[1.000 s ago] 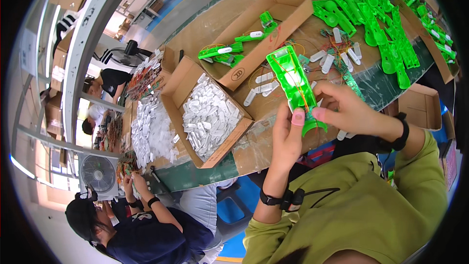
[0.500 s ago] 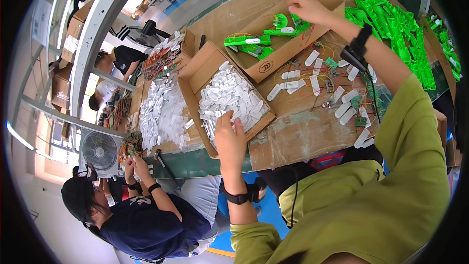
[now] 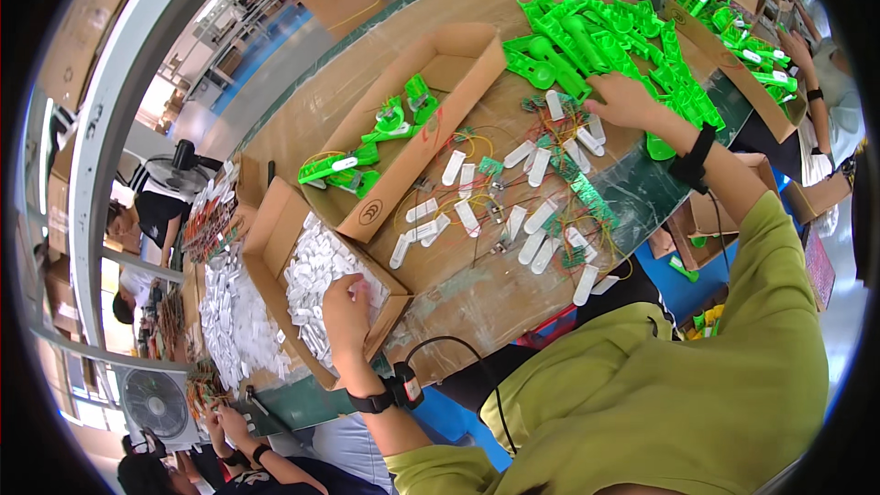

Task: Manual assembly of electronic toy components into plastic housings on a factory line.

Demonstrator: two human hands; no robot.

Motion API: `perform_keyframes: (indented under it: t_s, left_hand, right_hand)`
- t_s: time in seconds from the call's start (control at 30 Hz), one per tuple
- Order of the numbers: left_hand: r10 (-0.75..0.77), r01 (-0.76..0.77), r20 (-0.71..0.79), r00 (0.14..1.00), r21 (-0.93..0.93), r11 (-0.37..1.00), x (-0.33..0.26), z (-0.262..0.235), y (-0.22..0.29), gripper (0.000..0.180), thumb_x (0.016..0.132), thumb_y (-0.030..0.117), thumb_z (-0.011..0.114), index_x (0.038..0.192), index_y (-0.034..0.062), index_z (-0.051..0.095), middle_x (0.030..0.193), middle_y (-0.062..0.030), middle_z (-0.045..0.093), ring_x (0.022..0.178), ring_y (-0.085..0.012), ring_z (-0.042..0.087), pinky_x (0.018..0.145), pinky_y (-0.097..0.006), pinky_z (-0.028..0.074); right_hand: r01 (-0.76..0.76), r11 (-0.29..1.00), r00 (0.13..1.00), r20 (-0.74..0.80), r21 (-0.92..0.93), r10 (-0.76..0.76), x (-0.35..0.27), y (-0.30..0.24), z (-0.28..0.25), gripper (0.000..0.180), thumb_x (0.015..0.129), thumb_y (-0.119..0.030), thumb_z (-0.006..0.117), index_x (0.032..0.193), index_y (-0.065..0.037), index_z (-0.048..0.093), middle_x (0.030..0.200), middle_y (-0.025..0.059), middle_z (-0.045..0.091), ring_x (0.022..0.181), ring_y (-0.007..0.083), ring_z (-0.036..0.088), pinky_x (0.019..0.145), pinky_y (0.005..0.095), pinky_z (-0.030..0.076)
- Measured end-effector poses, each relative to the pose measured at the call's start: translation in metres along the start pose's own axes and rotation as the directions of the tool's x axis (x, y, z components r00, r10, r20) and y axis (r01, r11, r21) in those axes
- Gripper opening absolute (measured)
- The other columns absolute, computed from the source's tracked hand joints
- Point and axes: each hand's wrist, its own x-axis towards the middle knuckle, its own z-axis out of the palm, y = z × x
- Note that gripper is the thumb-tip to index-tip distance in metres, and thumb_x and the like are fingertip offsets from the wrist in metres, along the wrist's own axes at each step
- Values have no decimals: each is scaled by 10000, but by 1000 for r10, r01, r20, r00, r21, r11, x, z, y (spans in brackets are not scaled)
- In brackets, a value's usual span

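Two cardboard boxes (image 3: 417,142), perhaps more.

bright green moulded plastic parts (image 3: 605,37) piling on brown cardboard-covered table (image 3: 477,293), small white plastic pieces (image 3: 316,289) filling brown cardboard box (image 3: 275,238), olive-green sleeve (image 3: 779,312) showing, black wristbands (image 3: 692,160)

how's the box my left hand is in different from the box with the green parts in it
The cardboard box under the left hand is packed with small white plastic pieces; the longer cardboard box beside it holds only a few green plastic parts, with most of its floor bare. The first lies at the table edge near you, the second further in. Both are open-topped brown cardboard.
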Motion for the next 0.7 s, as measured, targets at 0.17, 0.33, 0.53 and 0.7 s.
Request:
perform_keyframes:
  t_s: [0.17,0.33,0.53,0.7]
  left_hand:
    - [55,-51,-135,989,32,998,23,25,12,197,704,47,554,896,9,533,806,-140,587,739,-283,562,651,-353,430]
    - [31,-45,-285,958,-46,998,-5,0,1,167,713,51,560,873,6,554,753,-133,571,710,-267,553,641,-338,429]
    - [16,-147,-393,919,-304,941,2,1,10,175,756,113,582,887,-2,571,777,-110,586,728,-176,547,635,-285,421]
    - [27,-190,-211,977,-806,561,-13,-8,46,239,786,88,565,997,-14,515,788,-51,559,698,-86,505,609,-211,425]
  right_hand:
    - [-200,979,979,56,29,198,18,1,6,365,759,-280,501,996,-5,468,862,211,559,805,352,544,696,434,428]
    - [-115,974,980,-141,198,144,50,8,26,209,727,-170,458,842,0,496,801,205,566,782,363,547,660,450,435]
    - [-35,977,975,-207,211,80,38,56,-21,317,781,-76,405,1082,-10,476,960,189,532,775,267,565,683,356,454]
    - [-102,751,927,-213,653,310,-10,8,-84,334,769,-67,409,1088,-68,505,967,110,546,723,193,559,640,323,453]
